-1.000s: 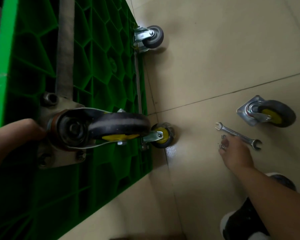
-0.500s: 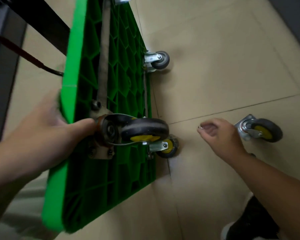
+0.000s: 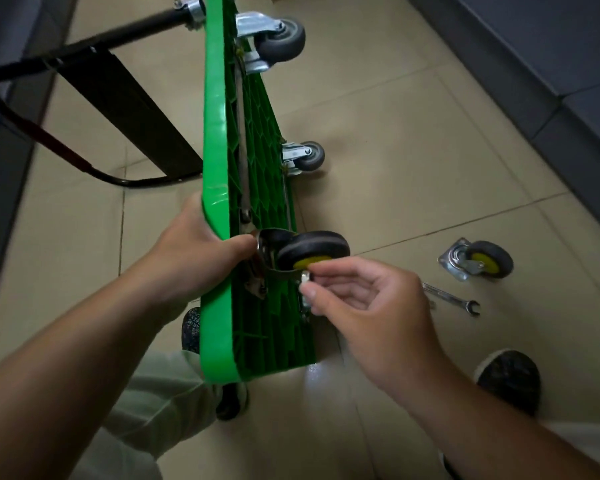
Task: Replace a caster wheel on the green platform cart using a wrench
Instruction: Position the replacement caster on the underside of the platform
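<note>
The right hand [image 3: 378, 306] pinches a small shiny metal piece [image 3: 305, 277] between its thumb and curled fingers [image 3: 340, 268], just beside the steel fork of the mounted caster wheel [image 3: 314, 249], which has a black rubber tread and a yellow hub. The left hand [image 3: 191, 251] grips the glossy rim of the green platform cart [image 3: 217, 168], which stands on edge with its ribbed honeycomb underside facing right. On the tiled floor [image 3: 413, 168] lie a steel wrench [image 3: 454, 299] and, beyond it, a loose caster [image 3: 478, 263] — both apart from the hands. Farther off, two grey casters [image 3: 281, 41] are bolted to the cart.

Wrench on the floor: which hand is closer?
Right. The right hand, pinching a small metal part at the wheel, is beside the wrench; the left hand grips the cart edge, farther off.
</note>
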The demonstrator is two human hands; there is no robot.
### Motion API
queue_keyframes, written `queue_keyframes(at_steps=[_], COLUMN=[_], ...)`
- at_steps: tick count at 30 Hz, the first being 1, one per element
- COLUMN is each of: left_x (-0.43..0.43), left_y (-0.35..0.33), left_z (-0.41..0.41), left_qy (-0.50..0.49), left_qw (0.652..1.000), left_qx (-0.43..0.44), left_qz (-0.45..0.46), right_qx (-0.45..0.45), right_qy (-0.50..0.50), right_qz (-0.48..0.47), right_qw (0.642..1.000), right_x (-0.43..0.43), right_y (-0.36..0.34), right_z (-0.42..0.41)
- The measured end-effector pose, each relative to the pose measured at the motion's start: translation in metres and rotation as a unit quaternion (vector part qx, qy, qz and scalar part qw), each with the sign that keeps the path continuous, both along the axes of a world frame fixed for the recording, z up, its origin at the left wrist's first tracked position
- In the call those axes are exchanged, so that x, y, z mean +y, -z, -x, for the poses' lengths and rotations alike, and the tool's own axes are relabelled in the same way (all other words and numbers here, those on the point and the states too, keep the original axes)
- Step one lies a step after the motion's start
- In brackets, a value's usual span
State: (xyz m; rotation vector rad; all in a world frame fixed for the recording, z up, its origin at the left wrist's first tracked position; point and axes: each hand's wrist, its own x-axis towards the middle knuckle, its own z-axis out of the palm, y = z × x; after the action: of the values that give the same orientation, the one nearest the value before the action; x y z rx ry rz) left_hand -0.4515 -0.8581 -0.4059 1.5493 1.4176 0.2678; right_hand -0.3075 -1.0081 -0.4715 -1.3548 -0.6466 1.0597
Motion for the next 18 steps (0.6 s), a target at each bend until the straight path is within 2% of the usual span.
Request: queue_keyframes(at_steps=[6,18], left_x=[-0.003,-0.001], left_y=[0.001,0.006], left_z=[0.000,-0.001], left_qy=[0.008,-0.001], left_qw=[1.000,0.999], left_qx=[-0.008,0.006], left_qz=[-0.016,-0.032], right_qx=[0.030,0.099], right_qy=[-0.001,-0.011], right_qz=[0.022,0.014], right_qw=[0.999,0.995], right_x=[0.008,0.031], right_y=[0.003,0.005], right_z=[0.036,0.049])
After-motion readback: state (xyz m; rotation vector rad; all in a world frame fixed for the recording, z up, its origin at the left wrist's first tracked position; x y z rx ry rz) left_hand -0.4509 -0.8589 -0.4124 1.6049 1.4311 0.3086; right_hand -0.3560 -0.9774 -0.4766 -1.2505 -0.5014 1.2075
